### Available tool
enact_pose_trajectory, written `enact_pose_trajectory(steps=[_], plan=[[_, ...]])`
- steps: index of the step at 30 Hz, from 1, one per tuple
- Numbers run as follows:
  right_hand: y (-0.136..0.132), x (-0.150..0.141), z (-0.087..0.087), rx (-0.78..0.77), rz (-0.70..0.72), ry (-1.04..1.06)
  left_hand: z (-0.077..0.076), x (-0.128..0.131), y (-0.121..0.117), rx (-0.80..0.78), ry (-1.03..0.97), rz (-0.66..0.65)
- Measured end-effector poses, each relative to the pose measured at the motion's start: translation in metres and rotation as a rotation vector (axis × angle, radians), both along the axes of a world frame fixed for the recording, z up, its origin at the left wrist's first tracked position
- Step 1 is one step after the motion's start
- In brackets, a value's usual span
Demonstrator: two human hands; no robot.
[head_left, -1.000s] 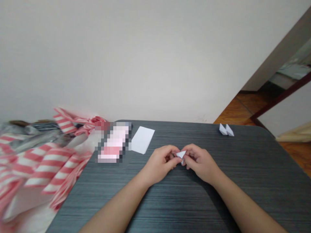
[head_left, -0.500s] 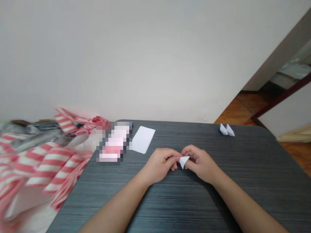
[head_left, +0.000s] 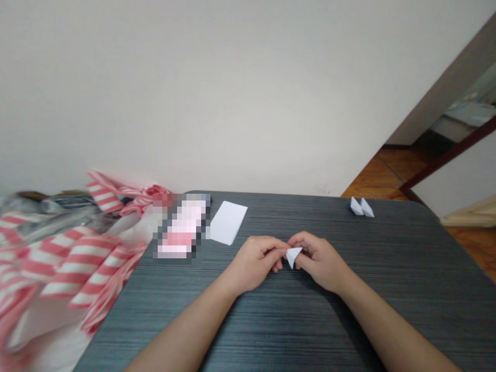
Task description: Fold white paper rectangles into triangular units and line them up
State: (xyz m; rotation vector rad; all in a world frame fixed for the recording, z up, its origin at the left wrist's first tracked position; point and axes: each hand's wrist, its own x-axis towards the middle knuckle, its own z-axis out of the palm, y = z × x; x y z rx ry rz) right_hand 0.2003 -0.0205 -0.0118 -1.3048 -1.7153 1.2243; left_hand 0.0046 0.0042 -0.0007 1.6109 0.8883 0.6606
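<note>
A small piece of folded white paper point(head_left: 293, 256) is held between both hands above the dark table point(head_left: 248, 330). My left hand point(head_left: 258, 263) pinches its left corner between thumb and fingers. On the other side, my right hand point(head_left: 320, 262) grips it, the thumb behind the paper and the fingers curled over the top. One point of the folded paper hangs downward. Part of it is hidden by the fingertips. Beyond my left hand lies a stack of white paper sheets point(head_left: 229, 222). Two folded white paper pieces point(head_left: 361, 207) stand side by side near the far right edge.
A blurred-out pinkish rectangular object point(head_left: 181, 227) lies at the table's left edge. Red-and-white striped cloth point(head_left: 77, 263) is heaped to the left of the table. A pale wall point(head_left: 248, 103) rises behind, and a wooden floor point(head_left: 368, 173) shows at the right.
The folded paper has turned between my fingers, so a broader face with a downward point now shows. My hands stay in nearly the same place.
</note>
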Motion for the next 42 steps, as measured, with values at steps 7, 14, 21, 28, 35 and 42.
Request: enact_pose_trajectory(steps=[7,14,21,28,35,42], plan=[[0.000,0.000,-0.002,0.043,0.002,-0.020,0.003,-0.001,0.001,0.092,0.043,-0.007],[0.002,-0.001,-0.002,0.099,-0.013,-0.063,0.002,0.001,-0.002,0.197,0.062,-0.003],[-0.001,-0.002,-0.003,0.093,-0.026,0.030,-0.001,0.002,-0.002,0.068,-0.013,0.026],[-0.001,0.001,0.000,0.157,-0.025,0.078,-0.006,0.002,-0.001,-0.175,-0.198,0.072],[0.002,0.005,0.009,0.351,0.007,-0.043,-0.005,0.003,-0.002,-0.215,-0.265,0.082],[0.002,0.004,0.012,0.392,0.063,-0.070,-0.003,0.004,-0.002,-0.240,-0.273,0.104]])
